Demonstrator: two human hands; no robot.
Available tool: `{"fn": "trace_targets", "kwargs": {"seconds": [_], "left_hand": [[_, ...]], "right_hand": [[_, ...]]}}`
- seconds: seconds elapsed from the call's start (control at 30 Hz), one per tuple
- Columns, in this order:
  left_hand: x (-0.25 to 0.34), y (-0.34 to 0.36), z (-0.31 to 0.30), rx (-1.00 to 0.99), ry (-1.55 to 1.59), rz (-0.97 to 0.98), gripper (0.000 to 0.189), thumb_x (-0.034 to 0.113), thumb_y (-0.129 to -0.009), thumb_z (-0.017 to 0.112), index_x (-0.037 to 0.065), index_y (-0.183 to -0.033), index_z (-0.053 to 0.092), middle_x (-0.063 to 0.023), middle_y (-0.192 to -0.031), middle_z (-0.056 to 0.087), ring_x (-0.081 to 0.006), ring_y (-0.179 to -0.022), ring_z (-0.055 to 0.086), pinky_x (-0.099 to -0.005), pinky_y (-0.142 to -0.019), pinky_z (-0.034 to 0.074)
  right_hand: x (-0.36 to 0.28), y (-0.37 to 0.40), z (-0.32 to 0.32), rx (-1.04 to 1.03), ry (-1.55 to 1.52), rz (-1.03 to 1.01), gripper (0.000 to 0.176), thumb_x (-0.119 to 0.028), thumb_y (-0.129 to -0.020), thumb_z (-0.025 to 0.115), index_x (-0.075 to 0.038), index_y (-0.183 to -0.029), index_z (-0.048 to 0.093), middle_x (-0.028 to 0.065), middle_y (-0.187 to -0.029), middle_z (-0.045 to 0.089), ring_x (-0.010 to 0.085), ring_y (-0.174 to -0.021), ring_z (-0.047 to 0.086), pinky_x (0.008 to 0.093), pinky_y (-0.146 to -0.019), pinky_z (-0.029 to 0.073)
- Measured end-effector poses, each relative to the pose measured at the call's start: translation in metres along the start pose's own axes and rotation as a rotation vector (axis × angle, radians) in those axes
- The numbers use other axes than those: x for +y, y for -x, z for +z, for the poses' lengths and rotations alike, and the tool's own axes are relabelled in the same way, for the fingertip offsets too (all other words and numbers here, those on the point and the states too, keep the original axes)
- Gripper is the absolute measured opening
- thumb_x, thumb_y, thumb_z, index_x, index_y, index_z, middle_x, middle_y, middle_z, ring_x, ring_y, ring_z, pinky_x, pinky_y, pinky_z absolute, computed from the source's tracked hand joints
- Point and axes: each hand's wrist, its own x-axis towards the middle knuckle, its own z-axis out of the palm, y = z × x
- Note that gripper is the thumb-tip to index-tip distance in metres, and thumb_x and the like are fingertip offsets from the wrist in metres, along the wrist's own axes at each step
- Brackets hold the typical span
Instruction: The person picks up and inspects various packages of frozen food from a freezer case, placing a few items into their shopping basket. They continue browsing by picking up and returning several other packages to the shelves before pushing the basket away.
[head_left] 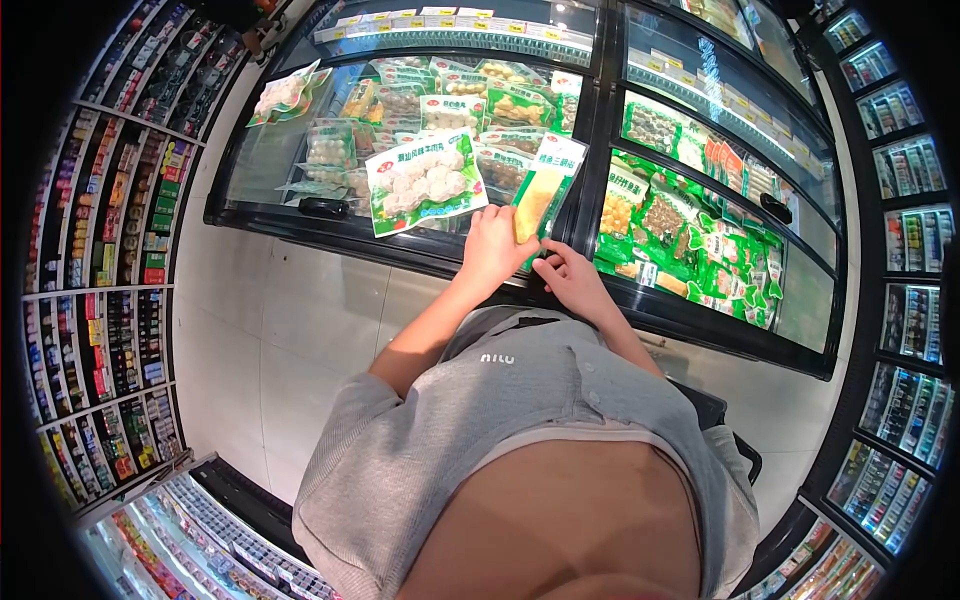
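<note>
Risk of a slip over the chest freezer (605, 130): left hand (490, 245) clamps meatball packet (425, 185) and yellow packet (540, 195) together, right hand (572, 280) merely pinches the latter's slick lower edge.

The freezer chest (262, 222) in front of me carries everything here: a long, dark-framed cabinet with sliding glass lids (265, 150). Flat on the glass lies a green-edged bag of white meatballs (425, 185). Just to its right a yellow packet (545, 190) lies tilted across the dark bar between two lids. Another bag of pale balls (285, 92) rests at the far left corner. Under the glass, more frozen bags (690, 235) are packed close together.
</note>
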Motion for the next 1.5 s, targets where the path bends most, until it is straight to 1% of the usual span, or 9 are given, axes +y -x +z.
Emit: {"fn": "trace_targets", "kwargs": {"seconds": [0.23, 0.5, 0.6, 0.7, 0.8, 0.9, 1.0, 1.17, 1.5], "left_hand": [[-0.001, -0.003, -0.02, -0.221, 0.436, -0.203, 0.048, 0.031, -0.065, 0.074, -0.003, -0.098, 0.067, -0.0142, -0.088, 0.068, -0.0233, -0.08, 0.067, -0.0325, -0.074, 0.053], [-0.021, 0.009, -0.032, -0.527, 0.829, -0.249, 0.048, 0.032, -0.077, 0.073, -0.005, -0.106, 0.064, -0.0112, -0.089, 0.069, -0.0119, -0.074, 0.064, -0.0272, -0.065, 0.051], [-0.021, 0.012, -0.036, -0.399, 1.078, -0.201, 0.042, 0.028, -0.083, 0.069, -0.003, -0.11, 0.061, -0.0055, -0.087, 0.064, -0.007, -0.069, 0.057, -0.0233, -0.061, 0.047], [-0.029, 0.011, -0.036, -0.492, 1.428, -0.433, 0.037, 0.026, -0.089, 0.063, 0.002, -0.116, 0.055, -0.004, -0.098, 0.063, -0.0053, -0.079, 0.058, -0.0218, -0.07, 0.045], [-0.019, 0.009, -0.049, -0.523, 1.546, -0.544, 0.033, 0.025, -0.088, 0.065, 0.002, -0.11, 0.056, 0.004, -0.072, 0.051, -0.0035, -0.062, 0.046, -0.0208, -0.061, 0.042], [-0.023, 0.006, -0.056, -0.528, 1.501, -0.44, 0.023, 0.022, -0.089, 0.064, 0.002, -0.101, 0.06, 0.0037, -0.069, 0.053, -0.0041, -0.059, 0.047, -0.0208, -0.057, 0.042], [-0.032, 0.003, -0.057, -0.487, 1.453, -0.338, 0.019, 0.02, -0.089, 0.063, 0.002, -0.094, 0.061, 0.0031, -0.069, 0.056, -0.0044, -0.057, 0.048, -0.0206, -0.055, 0.042], [-0.034, 0.0, -0.06, -0.444, 1.351, -0.235, 0.016, 0.018, -0.088, 0.064, 0.002, -0.089, 0.063, 0.0002, -0.071, 0.06, -0.005, -0.059, 0.052, -0.0195, -0.055, 0.042], [-0.019, -0.004, -0.065, -0.443, 1.411, -0.204, 0.017, 0.022, -0.085, 0.067, 0.005, -0.082, 0.064, 0.003, -0.066, 0.057, -0.0037, -0.058, 0.05, -0.0186, -0.051, 0.038]], "right_hand": [[-0.009, 0.006, 0.007, 0.069, -0.254, 0.026, 0.066, -0.021, -0.088, 0.064, 0.0, -0.135, 0.022, 0.0177, -0.099, 0.06, 0.0165, -0.078, 0.064, 0.0269, -0.066, 0.053], [-0.017, 0.024, 0.014, 0.06, -0.665, -0.039, 0.058, -0.004, -0.086, 0.063, -0.001, -0.134, 0.032, 0.0119, -0.108, 0.061, 0.0136, -0.097, 0.058, 0.0265, -0.083, 0.047], [-0.02, 0.031, 0.015, 0.051, -0.731, -0.039, 0.06, -0.001, -0.085, 0.062, -0.001, -0.137, 0.033, 0.0105, -0.109, 0.061, 0.013, -0.098, 0.057, 0.027, -0.085, 0.046], [-0.023, 0.037, 0.017, 0.03, -0.779, -0.08, 0.065, 0.005, -0.082, 0.059, 0.0, -0.141, 0.03, 0.0097, -0.108, 0.061, 0.0117, -0.098, 0.057, 0.0259, -0.084, 0.045], [-0.033, 0.042, 0.013, -0.039, -0.733, -0.07, 0.067, 0.008, -0.08, 0.056, 0.0, -0.141, 0.029, 0.0095, -0.108, 0.062, 0.0113, -0.097, 0.057, 0.0249, -0.083, 0.045], [-0.034, 0.039, 0.013, -0.115, -0.764, -0.101, 0.065, 0.009, -0.079, 0.05, 0.003, -0.14, 0.028, 0.0132, -0.119, 0.057, 0.0152, -0.107, 0.056, 0.0266, -0.088, 0.045], [-0.045, 0.038, 0.019, -0.065, -0.892, -0.047, 0.063, 0.004, -0.08, 0.05, 0.003, -0.14, 0.03, 0.0093, -0.113, 0.059, 0.0119, -0.1, 0.057, 0.0231, -0.083, 0.044], [-0.056, 0.034, 0.025, 0.006, -0.999, -0.002, 0.043, -0.009, -0.093, 0.051, 0.005, -0.133, 0.039, 0.0084, -0.116, 0.058, 0.0109, -0.1, 0.057, 0.0232, -0.083, 0.045], [-0.053, 0.022, -0.007, -0.169, -0.937, -0.101, 0.046, -0.007, -0.087, 0.055, 0.006, -0.129, 0.043, 0.0101, -0.119, 0.057, 0.0153, -0.11, 0.054, 0.0286, -0.096, 0.039]]}}
